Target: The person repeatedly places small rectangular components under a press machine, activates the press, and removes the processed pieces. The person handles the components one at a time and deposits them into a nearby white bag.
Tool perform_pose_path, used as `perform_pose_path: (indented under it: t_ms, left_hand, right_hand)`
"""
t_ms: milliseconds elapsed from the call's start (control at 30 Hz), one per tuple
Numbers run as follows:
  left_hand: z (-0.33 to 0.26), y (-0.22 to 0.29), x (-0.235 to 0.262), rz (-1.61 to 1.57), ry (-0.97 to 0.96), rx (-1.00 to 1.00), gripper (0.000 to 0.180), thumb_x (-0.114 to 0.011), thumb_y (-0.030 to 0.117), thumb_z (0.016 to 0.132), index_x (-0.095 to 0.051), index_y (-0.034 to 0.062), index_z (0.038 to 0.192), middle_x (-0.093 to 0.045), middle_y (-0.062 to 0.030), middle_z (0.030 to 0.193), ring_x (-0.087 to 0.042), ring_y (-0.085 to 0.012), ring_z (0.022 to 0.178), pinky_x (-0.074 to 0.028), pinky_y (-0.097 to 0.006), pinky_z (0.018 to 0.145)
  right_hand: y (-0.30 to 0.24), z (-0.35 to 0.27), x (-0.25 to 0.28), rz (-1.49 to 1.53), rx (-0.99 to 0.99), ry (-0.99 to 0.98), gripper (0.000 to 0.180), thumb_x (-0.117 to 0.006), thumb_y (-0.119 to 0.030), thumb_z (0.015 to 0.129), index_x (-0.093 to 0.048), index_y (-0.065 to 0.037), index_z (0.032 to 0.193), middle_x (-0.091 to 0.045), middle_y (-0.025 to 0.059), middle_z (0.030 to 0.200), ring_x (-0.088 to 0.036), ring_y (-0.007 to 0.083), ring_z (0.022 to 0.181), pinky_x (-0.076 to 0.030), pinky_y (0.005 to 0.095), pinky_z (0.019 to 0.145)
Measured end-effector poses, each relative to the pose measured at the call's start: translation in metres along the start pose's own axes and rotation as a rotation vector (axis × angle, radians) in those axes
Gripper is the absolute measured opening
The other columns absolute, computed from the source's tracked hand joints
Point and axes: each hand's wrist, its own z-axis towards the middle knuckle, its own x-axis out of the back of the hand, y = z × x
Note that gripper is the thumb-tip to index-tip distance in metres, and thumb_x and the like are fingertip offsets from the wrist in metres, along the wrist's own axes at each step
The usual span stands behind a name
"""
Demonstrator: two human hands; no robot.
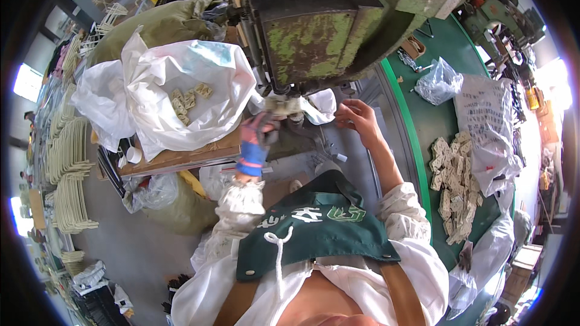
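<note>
My left hand (258,139), in a blue and red work glove, is at the base of a green press machine (314,42) with worn paint. Its fingers are smeared and partly hidden, close to a beige piece (283,106) under the press head; whether they grip it I cannot tell. To the right, my bare right hand (360,122) hangs with its fingers apart and slightly bent, holding nothing I can see. Beside its fingertips is a white cloth or bag (321,107) at the machine. Several beige blocks (187,101) lie inside a large white sack (208,124) on my left.
On the right, a green table (426,124) bears a heap of beige blocks (453,184), a clear plastic bag (440,81) and a white printed sack (486,108). Stacks of cream bent frames (69,151) stand at far left. Stuffed bags (181,202) lie below the sack's wooden stand.
</note>
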Motion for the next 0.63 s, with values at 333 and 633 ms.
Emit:
perform_pose_path:
  t_ms: [333,633]
  left_hand:
    - [-0.005,0.028,-0.007,-0.788,0.266,0.523,0.034,-0.052,0.028,0.093,-0.058,0.0005,0.112,-0.05,0.0009,0.067,-0.046,-0.0074,0.054,-0.028,-0.02,0.041]
    - [-0.043,0.011,-0.09,-0.703,-0.009,0.857,0.041,-0.056,0.038,0.09,-0.06,0.0061,0.115,-0.051,0.0033,0.064,-0.038,-0.0066,0.044,-0.026,-0.02,0.04]
  right_hand:
    - [0.099,0.152,-0.015,-1.205,0.379,-0.112,0.013,-0.062,-0.015,0.072,-0.069,-0.005,0.078,-0.065,0.0189,0.078,-0.064,0.0352,0.076,-0.051,0.0423,0.066]
    - [0.134,0.183,-0.028,-1.187,0.094,-0.179,0.04,-0.047,-0.017,0.085,-0.048,-0.006,0.123,-0.046,0.0262,0.128,-0.05,0.039,0.111,-0.045,0.0468,0.083]
